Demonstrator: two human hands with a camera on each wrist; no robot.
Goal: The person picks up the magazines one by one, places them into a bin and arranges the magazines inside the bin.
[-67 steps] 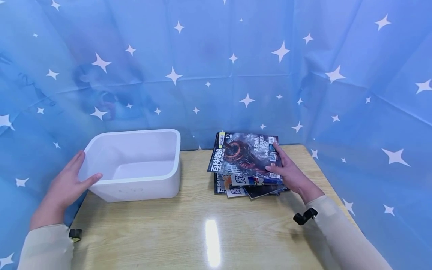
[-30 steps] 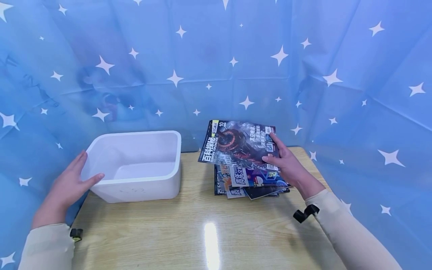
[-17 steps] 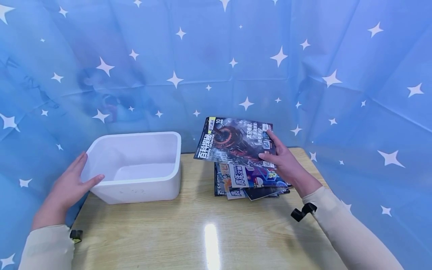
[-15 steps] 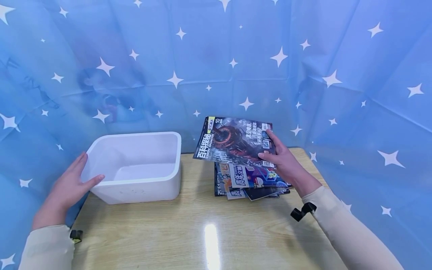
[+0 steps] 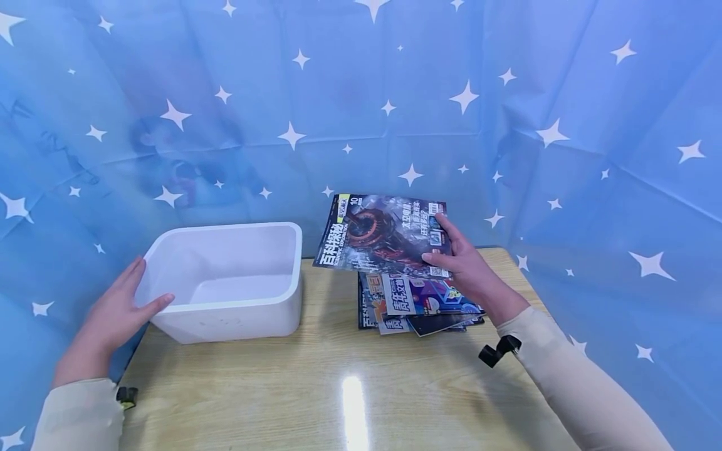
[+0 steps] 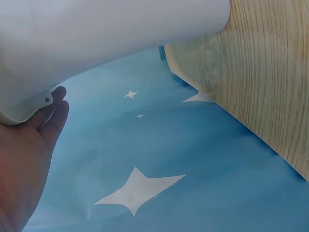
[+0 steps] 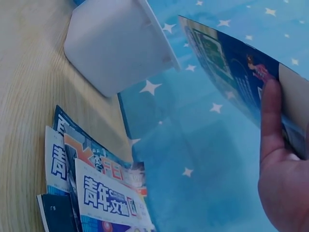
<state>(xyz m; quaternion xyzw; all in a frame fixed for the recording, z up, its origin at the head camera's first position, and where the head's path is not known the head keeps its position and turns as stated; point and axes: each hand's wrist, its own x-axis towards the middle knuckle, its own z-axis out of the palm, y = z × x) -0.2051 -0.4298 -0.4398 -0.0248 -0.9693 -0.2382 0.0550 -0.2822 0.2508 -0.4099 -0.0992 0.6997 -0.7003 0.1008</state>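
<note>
A white plastic bin stands on the left of the table. My left hand holds it at the front left corner, thumb over the rim; in the left wrist view, its fingers lie against the outside below the lip. In my right hand is a dark magazine with a red and black cover, pinched by its right edge, thumb on top. It hangs tilted above a loose stack of magazines, partly covering them in the head view. In the right wrist view, the held magazine is apart from the stack.
The wood-grain table ends just behind the bin and the stack. A blue curtain with white stars hangs behind and on both sides. Bare tabletop lies between bin and stack.
My right hand has lifted the dark magazine off the stack and carried it left, baring a blue-purple magazine beneath. The left hand keeps its place on the bin.
</note>
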